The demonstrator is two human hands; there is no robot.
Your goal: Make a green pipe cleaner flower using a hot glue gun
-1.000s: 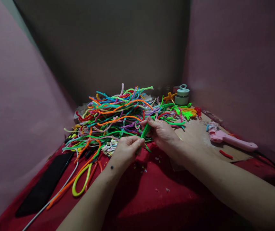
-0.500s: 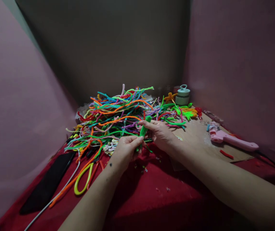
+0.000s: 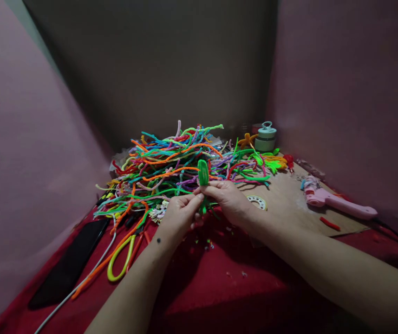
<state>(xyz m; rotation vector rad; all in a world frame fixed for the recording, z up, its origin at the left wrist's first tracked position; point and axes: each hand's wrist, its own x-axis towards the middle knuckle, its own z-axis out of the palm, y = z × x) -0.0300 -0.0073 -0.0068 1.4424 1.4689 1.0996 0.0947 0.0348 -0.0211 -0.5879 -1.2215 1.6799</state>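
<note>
A folded green pipe cleaner (image 3: 203, 174) stands upright between both my hands, just in front of a big tangled heap of coloured pipe cleaners (image 3: 171, 167). My left hand (image 3: 179, 214) pinches its lower part with fingers closed. My right hand (image 3: 227, 197) grips the same piece from the right, thumb and fingers pressed together. The looped top of the green piece sticks up above my fingertips.
A pink glue gun (image 3: 331, 200) lies on a cardboard sheet (image 3: 289, 199) at the right, near a roll of tape (image 3: 257, 202) and a small green jar (image 3: 265, 137). Yellow-handled scissors (image 3: 120, 260), a black phone (image 3: 69, 264) and a white cable (image 3: 90, 273) lie on the red cloth at the left. Pink walls close in both sides.
The green piece has swung from a slant to upright and risen above my fingers. My right hand slid left and lower on it, uncovering the tape roll on the cardboard.
</note>
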